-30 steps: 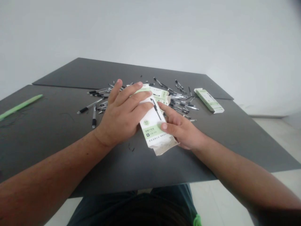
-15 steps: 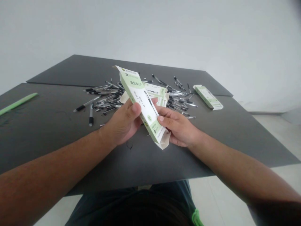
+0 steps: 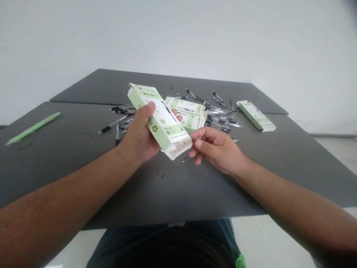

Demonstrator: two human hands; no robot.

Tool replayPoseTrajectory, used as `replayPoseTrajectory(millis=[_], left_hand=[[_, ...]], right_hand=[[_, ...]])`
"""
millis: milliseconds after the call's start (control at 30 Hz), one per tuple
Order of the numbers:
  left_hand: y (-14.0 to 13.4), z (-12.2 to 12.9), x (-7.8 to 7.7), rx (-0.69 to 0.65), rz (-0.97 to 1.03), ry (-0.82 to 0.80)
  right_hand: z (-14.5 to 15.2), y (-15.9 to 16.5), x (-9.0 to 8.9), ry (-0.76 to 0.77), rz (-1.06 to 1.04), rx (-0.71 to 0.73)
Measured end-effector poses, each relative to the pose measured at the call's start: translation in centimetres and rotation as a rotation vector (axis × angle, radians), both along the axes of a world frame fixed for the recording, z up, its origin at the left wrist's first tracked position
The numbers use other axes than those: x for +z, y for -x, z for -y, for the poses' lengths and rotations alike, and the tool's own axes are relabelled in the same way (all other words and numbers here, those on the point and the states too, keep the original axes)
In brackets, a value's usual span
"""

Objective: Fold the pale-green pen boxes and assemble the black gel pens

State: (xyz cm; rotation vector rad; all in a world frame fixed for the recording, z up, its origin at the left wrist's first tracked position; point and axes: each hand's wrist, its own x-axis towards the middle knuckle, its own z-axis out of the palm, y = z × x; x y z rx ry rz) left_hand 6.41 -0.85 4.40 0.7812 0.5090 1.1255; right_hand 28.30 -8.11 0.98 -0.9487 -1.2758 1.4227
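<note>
My left hand (image 3: 142, 136) is wrapped round a white and green pen box (image 3: 163, 115), thumb across its printed face. The box is tilted, its near end lower and to the right, with the flap there folded out. Beside that end is my right hand (image 3: 217, 149), fingers loosely curled and apart, fingertips at the flap's edge; whether they touch it I cannot tell. Two more pen boxes (image 3: 192, 121) lie behind, among loose pens (image 3: 223, 121). One pen (image 3: 186, 159) lies on the table just under my right fingertips.
Another pen box (image 3: 256, 116) with open flaps lies at the right of the dark grey table (image 3: 195, 193). A long light-green pen-shaped object (image 3: 33, 128) rests at the left. Loose black strands (image 3: 160, 172) lie near the front. A pale wall stands behind.
My right hand has released the box's side and moved to its near end. The left hand has turned the box and shifted it left. The view has moved slightly.
</note>
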Motion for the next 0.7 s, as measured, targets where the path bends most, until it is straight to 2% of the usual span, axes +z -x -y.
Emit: replayPoseTrajectory(millis=[133, 300, 367, 467, 700], left_hand=[[-0.27, 0.13, -0.12, 0.034, 0.008, 0.023], [-0.26, 0.03, -0.28, 0.086, -0.005, 0.021], [-0.17, -0.03, -0.28, 0.105, -0.012, 0.027], [-0.18, 0.06, -0.13, 0.154, -0.012, 0.037], [-0.36, 0.57, 0.38, 0.211, 0.013, 0.042]], right_hand=[[0.14, -0.13, -0.15, -0.185, 0.113, -0.055], [0.35, -0.52, 0.25, -0.647, 0.467, -0.119], [0.30, -0.63, 0.35, -0.778, 0.548, -0.124], [0.24, -0.63, 0.42, -0.812, 0.593, -0.130], [0.36, -0.36, 0.16, -0.686, 0.515, -0.136]])
